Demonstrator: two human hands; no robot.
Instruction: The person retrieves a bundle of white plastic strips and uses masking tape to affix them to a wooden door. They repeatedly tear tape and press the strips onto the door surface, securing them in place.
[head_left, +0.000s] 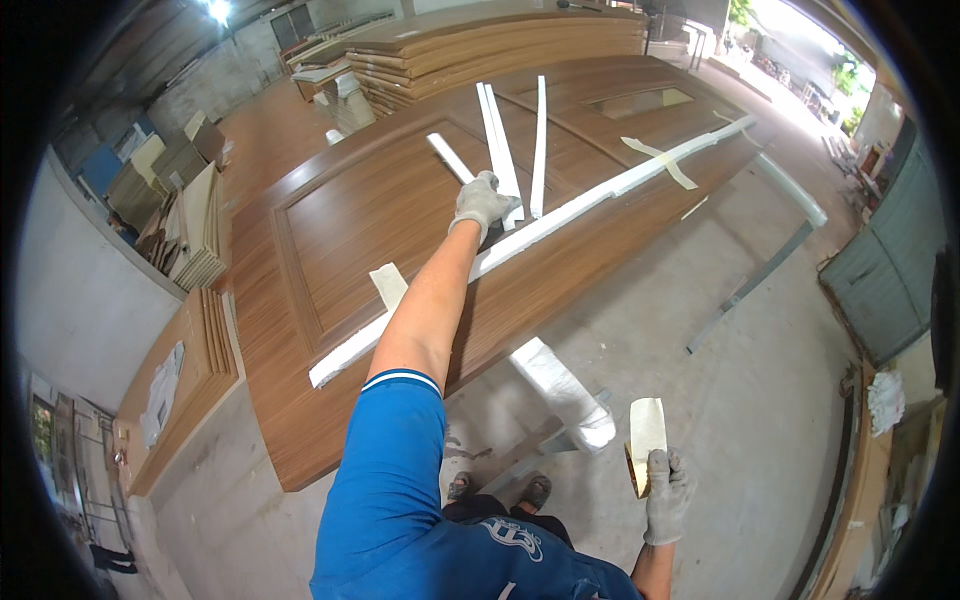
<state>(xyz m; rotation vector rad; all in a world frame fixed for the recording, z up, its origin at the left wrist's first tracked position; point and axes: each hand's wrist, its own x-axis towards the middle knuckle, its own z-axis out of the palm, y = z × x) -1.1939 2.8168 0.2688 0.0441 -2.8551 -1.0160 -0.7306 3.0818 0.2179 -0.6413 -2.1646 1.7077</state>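
A brown wood-grain door panel [360, 240] lies flat, raised above the floor. A long white foam strip [590, 195] runs along its near side, with pale tape pieces [672, 165] across it. My left hand [483, 205], in a grey glove, reaches over that strip; its fingers are closed around the lower end of a shorter white strip [450, 157]. Beside it lie other loose white strips [498, 145] and one set apart [540, 145]. Low at the right, my gloved right hand [670, 495] grips a roll of tape [637, 470], a pale length [648, 425] standing up from it.
A wrapped white support [565, 395] shows under the near edge, and a metal leg [750, 285] stands at the right. Stacked brown panels [500, 45] are behind the door. More boards [200, 230] lean at the left. A grey-green metal door [890, 245] is at the right.
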